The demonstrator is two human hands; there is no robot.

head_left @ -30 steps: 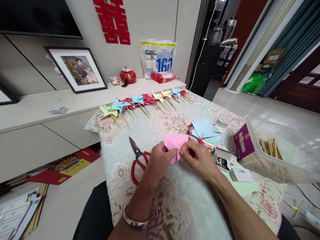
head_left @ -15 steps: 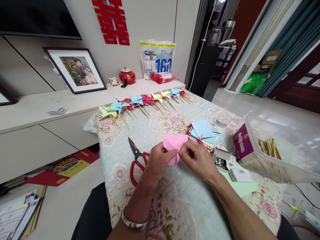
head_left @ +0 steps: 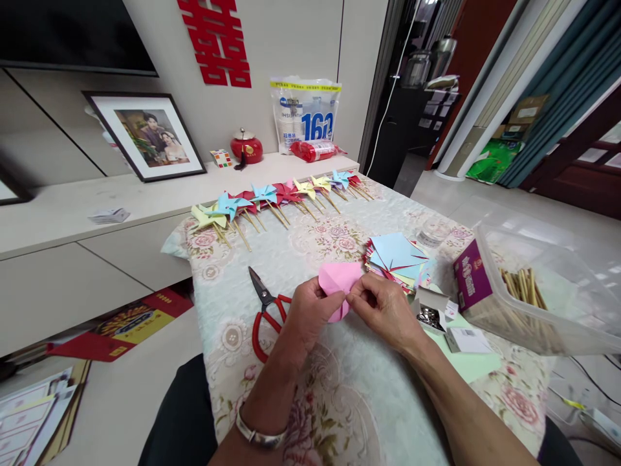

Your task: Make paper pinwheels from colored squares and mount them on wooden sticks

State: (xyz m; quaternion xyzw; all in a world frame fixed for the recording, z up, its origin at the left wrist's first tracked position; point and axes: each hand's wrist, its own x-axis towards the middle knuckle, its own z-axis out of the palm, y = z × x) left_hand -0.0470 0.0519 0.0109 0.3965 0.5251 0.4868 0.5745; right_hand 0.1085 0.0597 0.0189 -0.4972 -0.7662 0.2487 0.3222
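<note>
A pink sheet of paper [head_left: 338,277], partly folded in toward its middle, is held above the table between both hands. My left hand [head_left: 310,310] is closed on its left side, thumb pressed near the centre. From the right, my right hand [head_left: 383,307] pinches the paper at the middle, its fingertips almost touching the left thumb. Whether anything small is also in that pinch is hidden. Red-handled scissors [head_left: 264,310] lie left of my left hand, partly behind the wrist. Beyond my right hand sits a stack of cut coloured paper squares [head_left: 398,252].
Several finished paper pinwheels [head_left: 264,194] on sticks line the table's far edge. At right are a small open box of metal fasteners [head_left: 430,314], a white box [head_left: 468,340] and a clear plastic bin [head_left: 533,323] holding sticks. A low cabinet [head_left: 63,200] stands behind the table.
The pink paper's top right corner has drawn in slightly, so the sheet looks a little narrower. Both hands stay in nearly the same place.
</note>
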